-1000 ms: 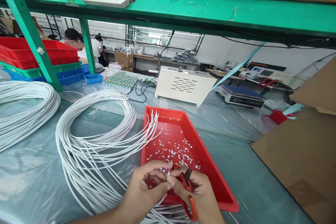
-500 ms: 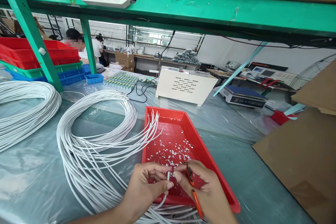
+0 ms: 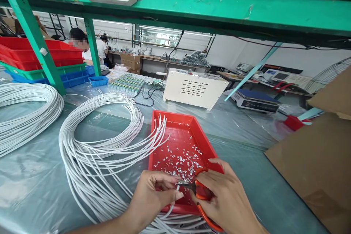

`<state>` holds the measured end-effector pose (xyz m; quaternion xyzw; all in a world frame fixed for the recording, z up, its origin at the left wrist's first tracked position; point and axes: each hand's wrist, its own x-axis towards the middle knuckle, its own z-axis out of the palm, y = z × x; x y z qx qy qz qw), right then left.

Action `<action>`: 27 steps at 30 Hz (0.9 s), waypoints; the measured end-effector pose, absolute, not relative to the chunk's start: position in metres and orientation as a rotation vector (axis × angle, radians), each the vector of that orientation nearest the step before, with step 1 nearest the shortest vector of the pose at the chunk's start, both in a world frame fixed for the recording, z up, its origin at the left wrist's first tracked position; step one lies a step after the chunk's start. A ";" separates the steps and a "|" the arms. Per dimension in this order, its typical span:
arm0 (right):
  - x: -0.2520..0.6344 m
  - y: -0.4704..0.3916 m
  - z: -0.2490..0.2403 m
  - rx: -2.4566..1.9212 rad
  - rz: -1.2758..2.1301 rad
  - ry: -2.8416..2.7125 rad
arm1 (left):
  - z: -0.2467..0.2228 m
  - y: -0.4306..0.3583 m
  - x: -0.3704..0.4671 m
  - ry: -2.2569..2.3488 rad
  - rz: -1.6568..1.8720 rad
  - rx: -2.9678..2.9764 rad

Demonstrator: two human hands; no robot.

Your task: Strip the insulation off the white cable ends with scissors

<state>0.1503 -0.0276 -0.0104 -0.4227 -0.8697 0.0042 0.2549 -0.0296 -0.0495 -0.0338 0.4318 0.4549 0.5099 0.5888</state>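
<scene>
Between the thumb and fingers of my left hand (image 3: 152, 195) is the end of a white cable (image 3: 172, 209), held above the near part of a red tray (image 3: 204, 137). My right hand (image 3: 227, 193) grips orange-handled scissors (image 3: 201, 186), with the blades pointing left at the cable's tip. Whether the blades touch the cable I cannot tell. Small silvery scraps (image 3: 181, 162) lie scattered over the tray floor. A coil of white cables (image 3: 65, 142) rests left of the tray, its loose ends hanging over the tray's left rim. More cables pass below my hands.
Another white cable coil (image 3: 33, 124) lies at far left, near stacked plastic bins (image 3: 41, 56). Behind the tray stand a cream metal box (image 3: 194, 87) and a scale (image 3: 252, 100). Cardboard (image 3: 309, 168) borders the right side. A green shelf beam (image 3: 205, 11) crosses overhead. Two people sit beyond.
The scissors have turned in my right hand, from lying against the palm to pointing left at the cable end. My right fingers have left the cable tip. My left hand barely moved.
</scene>
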 end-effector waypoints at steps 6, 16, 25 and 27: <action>0.149 -0.028 -0.011 -1.143 0.016 -2.354 | -0.030 -0.050 -0.029 1.071 1.204 1.017; 0.149 -0.026 -0.010 -1.107 0.008 -2.355 | -0.032 -0.050 -0.030 1.030 1.184 1.011; 0.150 -0.026 -0.016 -1.101 -0.045 -2.396 | -0.035 -0.049 -0.030 1.022 1.177 0.975; 0.150 -0.027 -0.016 -1.093 -0.084 -2.392 | -0.035 -0.048 -0.031 1.021 1.176 0.961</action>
